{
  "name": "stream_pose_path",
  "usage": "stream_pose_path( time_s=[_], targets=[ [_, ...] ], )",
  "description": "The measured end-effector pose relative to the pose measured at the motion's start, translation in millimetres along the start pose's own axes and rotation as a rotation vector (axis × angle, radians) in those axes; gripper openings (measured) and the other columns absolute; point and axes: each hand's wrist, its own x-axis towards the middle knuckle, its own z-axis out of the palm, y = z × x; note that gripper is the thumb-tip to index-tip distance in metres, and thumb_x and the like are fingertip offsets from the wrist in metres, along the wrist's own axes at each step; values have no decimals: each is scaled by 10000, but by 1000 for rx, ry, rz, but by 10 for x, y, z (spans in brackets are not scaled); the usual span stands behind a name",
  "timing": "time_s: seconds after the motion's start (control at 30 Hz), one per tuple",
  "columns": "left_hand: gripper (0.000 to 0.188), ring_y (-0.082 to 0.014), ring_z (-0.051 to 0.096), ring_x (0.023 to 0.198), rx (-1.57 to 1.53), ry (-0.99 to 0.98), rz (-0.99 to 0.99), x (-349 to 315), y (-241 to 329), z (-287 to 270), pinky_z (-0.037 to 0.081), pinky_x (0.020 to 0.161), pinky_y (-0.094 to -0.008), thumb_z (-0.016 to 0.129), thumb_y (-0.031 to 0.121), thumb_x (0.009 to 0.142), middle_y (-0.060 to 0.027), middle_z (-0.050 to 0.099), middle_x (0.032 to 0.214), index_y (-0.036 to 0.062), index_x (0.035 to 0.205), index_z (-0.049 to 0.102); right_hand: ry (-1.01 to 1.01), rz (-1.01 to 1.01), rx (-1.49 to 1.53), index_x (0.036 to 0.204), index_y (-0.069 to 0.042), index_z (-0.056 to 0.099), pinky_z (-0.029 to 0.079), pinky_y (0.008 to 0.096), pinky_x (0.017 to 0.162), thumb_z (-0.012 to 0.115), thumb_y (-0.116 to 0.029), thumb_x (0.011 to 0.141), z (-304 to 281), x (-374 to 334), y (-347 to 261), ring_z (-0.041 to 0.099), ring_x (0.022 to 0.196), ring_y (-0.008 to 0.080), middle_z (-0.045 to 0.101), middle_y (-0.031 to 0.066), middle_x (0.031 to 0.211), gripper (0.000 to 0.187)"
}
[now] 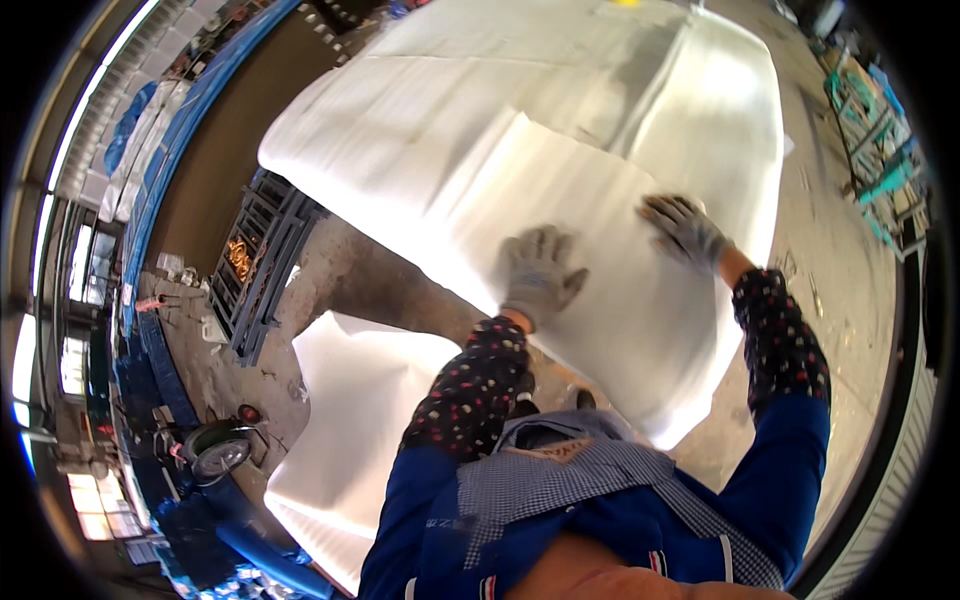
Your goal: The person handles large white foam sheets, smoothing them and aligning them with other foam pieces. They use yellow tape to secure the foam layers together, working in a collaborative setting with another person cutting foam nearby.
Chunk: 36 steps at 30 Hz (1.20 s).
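Broad white sheeting (560, 65) spreads out in front of the person, with a squared white flap (590, 190) lying over its near part and drooping toward the person's waist. The material looks like foam packing sheet, though glare makes that hard to judge. The left hand (540, 272), in a grey work glove, is over the near middle of the sheeting, fingers fanned and grasping nothing; it is blurred, so I cannot tell how firmly it presses. The right hand (688, 232), also gloved, lies flat toward the sheeting's right side, its fingers extended and clenched on nothing. Dotted sleeve covers (478, 375) reach up both forearms. Left of the sheeting, dark metal frames (262, 265) stand on the floor; a second white sheet (365, 400) lies to its near left, beside a spoked wheel (222, 458). Well right of the sheeting is a green-draped metal rack (878, 160).
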Motion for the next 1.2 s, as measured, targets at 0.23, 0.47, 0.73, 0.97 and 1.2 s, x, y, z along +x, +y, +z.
stream_pose_path(
  time_s=[0.23, 0.47, 0.73, 0.97, 1.2],
  targets=[
    [678, -374, 279, 1351, -86, -42, 110, 351, -148, -36, 222, 1008, -633, 456, 519, 906, -192, 327, 1463, 49, 1391, 411, 108, 426, -355, 1362, -25, 445, 302, 437, 1089, 473, -288, 925, 244, -1, 61, 410, 1297, 316, 478, 179, 1379, 511],
    [771, -436, 142, 1417, -155, -189, 163, 498, -255, -170, 112, 1039, -707, 408, 574, 904, -258, 198, 1522, 53, 1466, 321, 330, 1210, -126, 1205, -13, 540, 475, 485, 866, 595, -381, 878, 524, 28, 9, 584, 1031, 394, 612, 195, 1143, 495],
    [713, -428, 146, 1414, -57, -91, 342, 853, -298, -102, 106, 1060, -678, 404, 560, 922, -223, 228, 1530, 89, 1456, 359, 431, 1311, 114, 950, -90, 645, 491, 461, 826, 541, -381, 884, 361, 275, 36, 635, 945, 352, 669, 165, 990, 316],
    [644, -371, 240, 1410, -105, 14, 464, 1111, 20, 176, 102, 1054, -701, 430, 513, 937, -198, 316, 1502, 93, 1424, 403, 496, 1389, 109, 906, -84, 639, 481, 442, 822, 553, -335, 891, 335, 148, -92, 627, 913, 353, 659, 165, 962, 266],
    [631, -317, 266, 1405, -71, -28, 382, 1298, 182, 153, 132, 1055, -687, 415, 544, 931, -152, 340, 1500, 133, 1409, 436, 368, 1320, 33, 1140, -62, 564, 490, 441, 825, 559, -402, 891, 270, 52, -81, 632, 940, 356, 651, 164, 1007, 422]
  ],
)
